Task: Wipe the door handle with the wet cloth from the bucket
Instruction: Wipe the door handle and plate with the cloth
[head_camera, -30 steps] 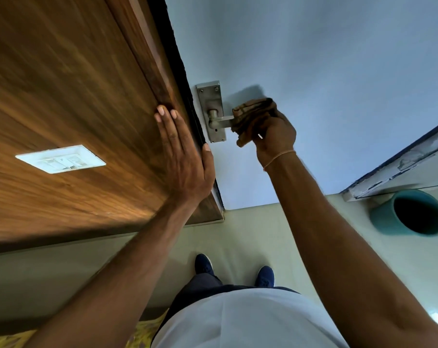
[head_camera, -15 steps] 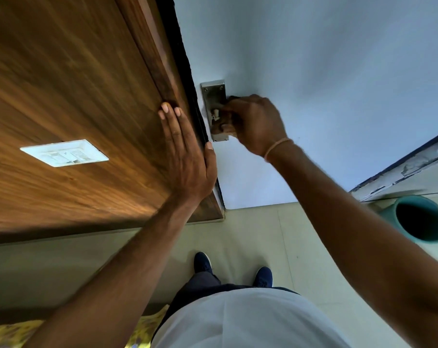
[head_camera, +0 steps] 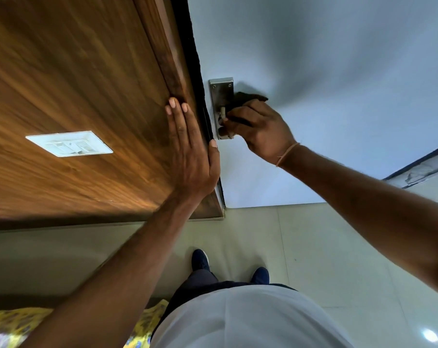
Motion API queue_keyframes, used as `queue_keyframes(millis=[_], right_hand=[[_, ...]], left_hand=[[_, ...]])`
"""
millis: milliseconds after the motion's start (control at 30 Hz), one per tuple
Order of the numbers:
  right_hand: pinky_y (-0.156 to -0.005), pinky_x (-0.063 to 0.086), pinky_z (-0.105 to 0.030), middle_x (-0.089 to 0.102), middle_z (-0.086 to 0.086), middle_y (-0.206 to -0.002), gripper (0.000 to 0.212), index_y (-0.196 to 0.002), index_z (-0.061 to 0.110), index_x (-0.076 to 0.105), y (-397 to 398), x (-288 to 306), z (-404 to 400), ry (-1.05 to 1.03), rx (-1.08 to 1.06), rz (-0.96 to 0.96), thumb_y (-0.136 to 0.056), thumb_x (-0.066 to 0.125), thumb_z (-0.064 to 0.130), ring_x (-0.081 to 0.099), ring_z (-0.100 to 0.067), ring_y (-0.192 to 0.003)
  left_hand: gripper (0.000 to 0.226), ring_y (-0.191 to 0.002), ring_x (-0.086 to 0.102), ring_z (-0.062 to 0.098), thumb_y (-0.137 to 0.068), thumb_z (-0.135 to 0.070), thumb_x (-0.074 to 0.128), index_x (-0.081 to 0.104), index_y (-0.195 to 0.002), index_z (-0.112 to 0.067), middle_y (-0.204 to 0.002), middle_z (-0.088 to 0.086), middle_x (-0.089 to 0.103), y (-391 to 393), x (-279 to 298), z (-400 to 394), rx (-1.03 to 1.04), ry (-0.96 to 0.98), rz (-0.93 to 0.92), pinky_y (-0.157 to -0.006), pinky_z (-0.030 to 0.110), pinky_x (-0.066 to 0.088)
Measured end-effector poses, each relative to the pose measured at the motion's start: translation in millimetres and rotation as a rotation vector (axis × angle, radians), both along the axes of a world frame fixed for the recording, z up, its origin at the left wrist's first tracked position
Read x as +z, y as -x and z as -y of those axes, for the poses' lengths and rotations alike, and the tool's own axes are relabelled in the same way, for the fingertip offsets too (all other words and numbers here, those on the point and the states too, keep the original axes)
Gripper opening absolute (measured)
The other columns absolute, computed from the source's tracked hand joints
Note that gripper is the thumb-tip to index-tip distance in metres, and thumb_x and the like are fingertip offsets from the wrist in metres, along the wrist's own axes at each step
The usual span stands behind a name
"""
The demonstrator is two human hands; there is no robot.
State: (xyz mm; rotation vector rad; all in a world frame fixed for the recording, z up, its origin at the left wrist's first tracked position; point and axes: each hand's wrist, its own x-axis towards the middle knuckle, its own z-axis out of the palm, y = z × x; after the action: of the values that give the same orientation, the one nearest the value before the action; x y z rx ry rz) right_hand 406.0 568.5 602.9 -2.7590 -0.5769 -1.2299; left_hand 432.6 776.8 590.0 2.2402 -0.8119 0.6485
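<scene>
A steel door handle (head_camera: 222, 114) on its metal backplate (head_camera: 219, 89) is fixed to the pale blue door (head_camera: 326, 84). My right hand (head_camera: 260, 129) is closed around a dark brown cloth (head_camera: 250, 97), pressing it against the base of the lever next to the plate; most of the lever is hidden under the hand and cloth. My left hand (head_camera: 190, 149) lies flat with fingers together on the wooden frame (head_camera: 172, 59) beside the door edge, holding nothing.
A white switch plate (head_camera: 69, 143) sits on the wooden wall panel to the left. Pale floor tiles (head_camera: 313, 247) and my two dark blue shoes (head_camera: 200, 259) are below. A painted ledge (head_camera: 424, 167) shows at the right edge. Yellow patterned fabric (head_camera: 11, 322) lies bottom left.
My right hand with the cloth slid left along the lever, from its outer end to the base at the plate. The view shifted, and the teal bucket left the frame. The left hand stayed put.
</scene>
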Motion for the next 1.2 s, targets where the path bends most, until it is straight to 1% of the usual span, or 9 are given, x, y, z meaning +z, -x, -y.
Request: queue_keyframes(millis=[167, 233, 333, 467, 633, 733, 833, 900, 1200], right_hand=[[-0.092, 0.055, -0.045, 0.074, -0.011, -0.117, 0.018, -0.112, 0.014, 0.079, -21.6, -7.5, -28.1, 0.043, 0.038, -0.017, -0.107, 0.063, 0.012, 0.069, -0.037, -0.112], [-0.093, 0.055, -0.044, 0.074, -0.010, -0.115, 0.017, -0.114, 0.015, 0.079, -22.4, -6.7, -25.4, 0.053, 0.047, -0.020, -0.105, 0.065, 0.012, 0.068, -0.036, -0.112], [-0.086, 0.056, -0.045, 0.074, -0.008, -0.108, 0.020, -0.113, 0.016, 0.080, -24.2, -0.9, -23.0, 0.050, 0.038, -0.051, -0.101, 0.066, 0.009, 0.068, -0.035, -0.105], [-0.079, 0.057, -0.044, 0.075, -0.010, -0.108, 0.023, -0.117, 0.011, 0.078, -19.9, 4.2, -26.7, -0.143, -0.045, -0.111, -0.098, 0.065, 0.008, 0.066, -0.035, -0.098], [-0.088, 0.058, -0.043, 0.077, -0.013, -0.113, 0.029, -0.123, 0.005, 0.072, -12.9, 3.3, -38.4, -0.324, -0.154, -0.092, -0.102, 0.061, 0.020, 0.069, -0.035, -0.104], [-0.089, 0.057, -0.045, 0.076, -0.012, -0.114, 0.023, -0.120, 0.007, 0.073, -20.1, -4.7, -46.9, -0.243, -0.196, -0.056, -0.101, 0.066, 0.019, 0.069, -0.035, -0.105], [-0.088, 0.055, -0.045, 0.074, -0.011, -0.119, 0.022, -0.122, 0.012, 0.075, -22.5, -12.9, -38.5, -0.064, -0.135, -0.028, -0.103, 0.063, 0.013, 0.067, -0.034, -0.109], [-0.085, 0.058, -0.046, 0.073, -0.011, -0.121, 0.025, -0.126, 0.013, 0.074, -21.1, -12.4, -27.9, -0.017, -0.101, -0.031, -0.104, 0.062, 0.010, 0.068, -0.034, -0.108], [-0.085, 0.061, -0.044, 0.076, -0.008, -0.120, 0.024, -0.120, 0.012, 0.078, -6.9, -4.0, -12.1, -0.079, -0.036, -0.034, -0.100, 0.067, 0.004, 0.071, -0.033, -0.108]], left_hand=[[0.076, -0.164, 0.014, 0.054, -0.105, -0.018, 0.053, 0.017, -0.162, 0.018, -0.172, 0.041, 0.014, 2.3, -1.5, 2.9, 0.026, 0.012, -0.004, -0.137, 0.059, 0.017], [0.075, -0.164, 0.015, 0.054, -0.105, -0.019, 0.052, 0.018, -0.162, 0.018, -0.172, 0.041, 0.015, 1.4, -1.7, 3.2, 0.033, 0.006, -0.002, -0.136, 0.060, 0.018], [0.075, -0.164, 0.014, 0.054, -0.105, -0.017, 0.052, 0.018, -0.162, 0.018, -0.172, 0.042, 0.014, 1.0, -1.7, 3.3, 0.027, 0.004, 0.001, -0.136, 0.061, 0.018], [0.075, -0.164, 0.013, 0.054, -0.105, -0.017, 0.051, 0.017, -0.162, 0.018, -0.172, 0.041, 0.013, 3.3, -0.5, 4.4, 0.026, 0.012, -0.003, -0.136, 0.060, 0.018], [0.076, -0.165, 0.014, 0.052, -0.104, -0.019, 0.050, 0.017, -0.163, 0.016, -0.173, 0.039, 0.014, 2.6, 2.0, 3.1, 0.025, 0.005, -0.001, -0.137, 0.059, 0.018], [0.076, -0.164, 0.016, 0.052, -0.104, -0.018, 0.052, 0.018, -0.162, 0.017, -0.172, 0.039, 0.016, 3.1, 2.1, 4.3, 0.041, 0.026, -0.003, -0.137, 0.057, 0.018], [0.076, -0.164, 0.015, 0.053, -0.104, -0.017, 0.052, 0.017, -0.162, 0.018, -0.172, 0.040, 0.015, 4.5, 0.4, 4.6, 0.039, 0.024, 0.002, -0.136, 0.059, 0.018], [0.076, -0.165, 0.013, 0.053, -0.105, -0.017, 0.052, 0.016, -0.162, 0.018, -0.172, 0.041, 0.014, 4.2, -0.3, 4.6, 0.035, 0.018, -0.004, -0.136, 0.060, 0.018], [0.075, -0.164, 0.014, 0.054, -0.105, -0.019, 0.049, 0.017, -0.162, 0.018, -0.172, 0.041, 0.014, 2.9, 0.9, 2.8, 0.025, 0.004, -0.002, -0.136, 0.060, 0.019]])
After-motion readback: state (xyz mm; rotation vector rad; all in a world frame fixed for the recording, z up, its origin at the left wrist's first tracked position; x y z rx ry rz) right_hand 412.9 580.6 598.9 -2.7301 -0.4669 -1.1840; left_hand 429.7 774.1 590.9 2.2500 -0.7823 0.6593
